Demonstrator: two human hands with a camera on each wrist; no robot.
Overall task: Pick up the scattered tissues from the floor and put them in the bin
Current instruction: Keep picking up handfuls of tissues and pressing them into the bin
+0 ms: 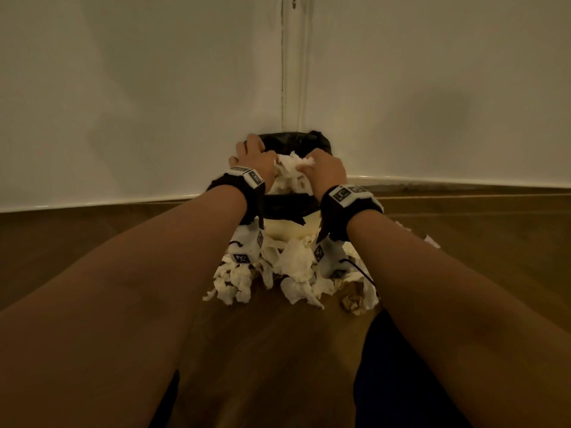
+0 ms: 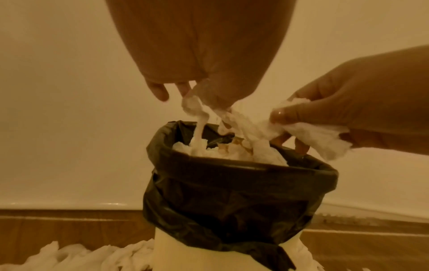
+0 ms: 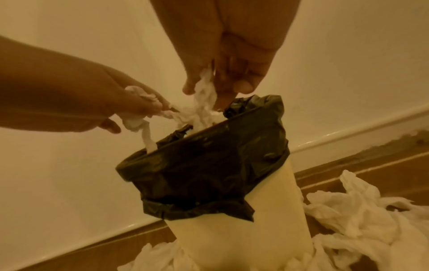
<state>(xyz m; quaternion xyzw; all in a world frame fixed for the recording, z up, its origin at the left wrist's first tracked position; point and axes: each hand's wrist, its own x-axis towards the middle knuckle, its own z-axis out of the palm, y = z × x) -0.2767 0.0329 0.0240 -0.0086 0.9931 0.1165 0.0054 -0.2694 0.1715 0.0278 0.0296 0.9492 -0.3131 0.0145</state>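
Observation:
A cream bin (image 1: 293, 227) with a black liner (image 1: 298, 140) stands in the corner, and white tissues (image 2: 232, 152) fill its mouth. Both hands hover over the opening. My left hand (image 1: 258, 154) grips a twisted strand of tissue (image 2: 199, 111) that hangs into the bin. My right hand (image 1: 323, 168) pinches a crumpled tissue wad (image 2: 311, 134) between thumb and fingers, just above the rim. The two pieces tangle together between the hands (image 3: 197, 111). More scattered tissues (image 1: 296, 270) lie heaped on the wooden floor around the bin's base.
White walls (image 1: 154, 103) meet behind the bin, with a skirting board (image 1: 92, 205) along the floor. A brownish crumpled scrap (image 1: 352, 302) lies at the heap's right edge. Further tissues (image 3: 362, 210) spread to the bin's right. My dark-clothed knee (image 1: 401, 381) is at the lower right.

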